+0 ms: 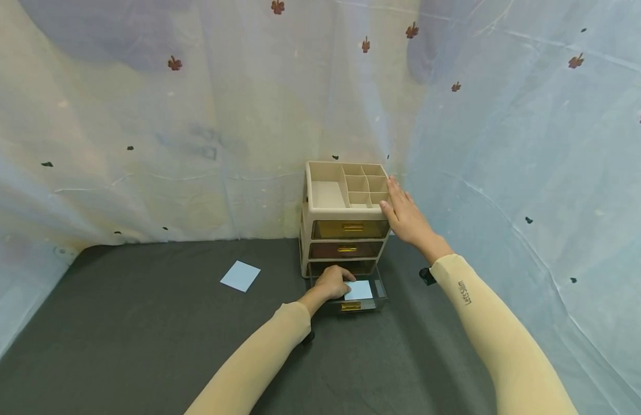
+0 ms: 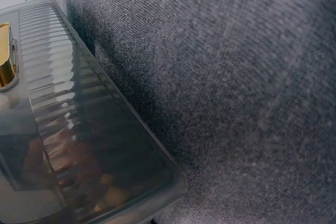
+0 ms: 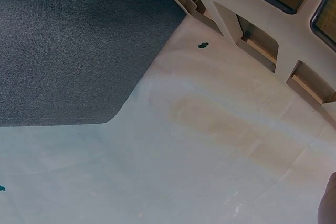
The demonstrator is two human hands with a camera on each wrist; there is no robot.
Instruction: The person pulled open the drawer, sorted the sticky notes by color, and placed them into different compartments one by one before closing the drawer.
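A beige desktop drawer organizer (image 1: pixel 346 214) stands near the back curtain, its clear bottom drawer (image 1: pixel 380 300) pulled out. My left hand (image 1: pixel 332 282) reaches into that drawer, thumb and forefinger pinching the left edge of a pale square of paper (image 1: pixel 359 290). Through the drawer's clear ribbed wall (image 2: pixel 58 77) the left wrist view shows blurred fingers. My right hand (image 1: pixel 407 216) rests with straight fingers against the organizer's upper right side. In the right wrist view the organizer's slotted side (image 3: pixel 252 30) shows, with a bit of the hand (image 3: pixel 328 203) at the edge.
Another pale blue paper square (image 1: pixel 240 276) lies on the dark grey cloth-covered table (image 1: pixel 159 323), left of the organizer. Two upper drawers with gold handles (image 1: pixel 347 249) are closed. Divided compartments (image 1: pixel 358 183) form the organizer's top. A patterned curtain (image 1: pixel 248 115) hangs behind and to the right.
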